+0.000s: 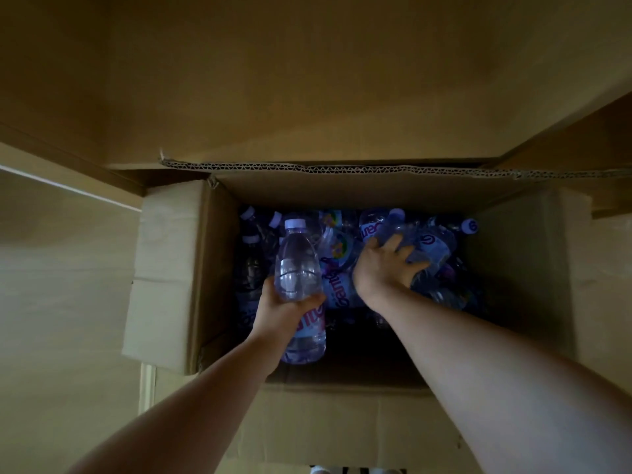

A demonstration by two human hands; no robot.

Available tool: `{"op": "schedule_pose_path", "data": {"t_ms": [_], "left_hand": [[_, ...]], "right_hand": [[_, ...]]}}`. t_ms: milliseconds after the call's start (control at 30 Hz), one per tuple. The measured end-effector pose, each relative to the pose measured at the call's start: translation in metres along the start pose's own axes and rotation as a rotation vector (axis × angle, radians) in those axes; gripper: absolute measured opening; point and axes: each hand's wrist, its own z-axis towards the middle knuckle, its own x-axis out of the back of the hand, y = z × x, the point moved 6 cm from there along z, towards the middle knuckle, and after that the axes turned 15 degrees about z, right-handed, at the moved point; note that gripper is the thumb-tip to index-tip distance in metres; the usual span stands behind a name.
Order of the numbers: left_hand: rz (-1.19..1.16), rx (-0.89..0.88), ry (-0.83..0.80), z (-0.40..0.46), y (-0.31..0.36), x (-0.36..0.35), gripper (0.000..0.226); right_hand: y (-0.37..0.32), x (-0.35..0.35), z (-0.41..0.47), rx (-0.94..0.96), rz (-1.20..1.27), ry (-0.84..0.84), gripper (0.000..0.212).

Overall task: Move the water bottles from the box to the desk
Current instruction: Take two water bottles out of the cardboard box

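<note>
1. Mostly undone, by my read: the box [178,268] holds a loose heap of bottles [342,254] lying across its floor, caps pointing various ways.
2. Left hand [284,309] clamped round the middle of one clear bottle [299,268], raised above the heap near the box's left wall, cap pointing to the far side.
3. Right hand [383,268] reaches into the heap toward the right wall, fingers curled over a second bottle [427,248]; it looks gripped, not yet lifted.
4. Desk not identifiable; no delivered bottles visible.
</note>
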Motion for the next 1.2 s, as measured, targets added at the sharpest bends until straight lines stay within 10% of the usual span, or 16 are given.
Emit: {"op": "schedule_pose_path", "data": {"t_ms": [367,567,700,933,1200], "left_hand": [[0.015,-0.02,-0.015,0.02,0.0,0.001,0.056],[-0.021,0.024,-0.033,0.024,0.001,-0.004,0.058],[-0.025,0.091,-0.1,0.021,0.008,-0.004,0.063],[-0.11,0.157,-0.152,0.003,0.02,-0.003,0.054],[-0.223,0.095,-0.14,-0.041,0.029,-0.015,0.05]], "right_hand": [[0.014,-0.003,0.03,-0.36,0.515,0.077,0.109],[0.019,-0.003,0.041,-0.536,0.679,0.129,0.095],[0.027,-0.005,0.047,-0.5,0.904,-0.093,0.101],[0.042,0.0,-0.013,-0.36,1.521,-0.557,0.029],[0.036,0.016,-0.08,-0.293,1.509,-0.9,0.076]]}}
